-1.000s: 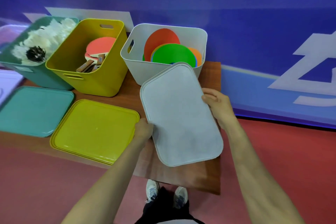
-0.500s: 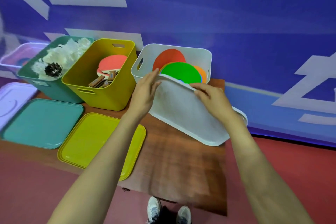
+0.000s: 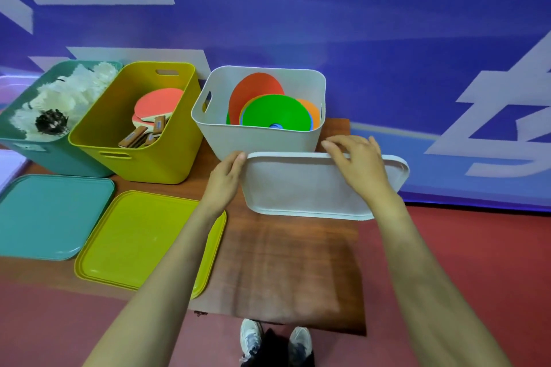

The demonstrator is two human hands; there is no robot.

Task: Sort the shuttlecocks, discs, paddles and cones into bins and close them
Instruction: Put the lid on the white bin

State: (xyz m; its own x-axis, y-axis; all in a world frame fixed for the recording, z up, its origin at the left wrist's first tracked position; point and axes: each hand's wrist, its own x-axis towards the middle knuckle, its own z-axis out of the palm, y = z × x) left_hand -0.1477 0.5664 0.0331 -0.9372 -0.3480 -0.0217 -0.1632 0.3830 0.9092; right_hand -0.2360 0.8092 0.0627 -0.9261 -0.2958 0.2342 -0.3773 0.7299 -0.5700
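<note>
Both hands hold the white lid [image 3: 301, 188] level in front of the white bin [image 3: 259, 140]. My left hand [image 3: 225, 179] grips its left end and my right hand [image 3: 359, 164] grips its far edge. Red, green and orange discs [image 3: 274, 112] stand inside the white bin. Beside it, the yellow bin [image 3: 155, 158] contains paddles [image 3: 153, 113]. White shuttlecocks [image 3: 56, 101] fill the teal bin [image 3: 53, 158] at the far left. All three bins stand uncovered.
A yellow lid [image 3: 143, 235] and a teal lid [image 3: 47, 214] lie flat on the wooden table [image 3: 283, 271] in front of their bins. A purple container [image 3: 12, 83] shows at the far left edge. A blue wall stands behind; my shoes are below the table's front edge.
The white lid went from tilted near the table front up toward the white bin and now sits level before it. My left hand shifted from the lid's far edge to its left end.
</note>
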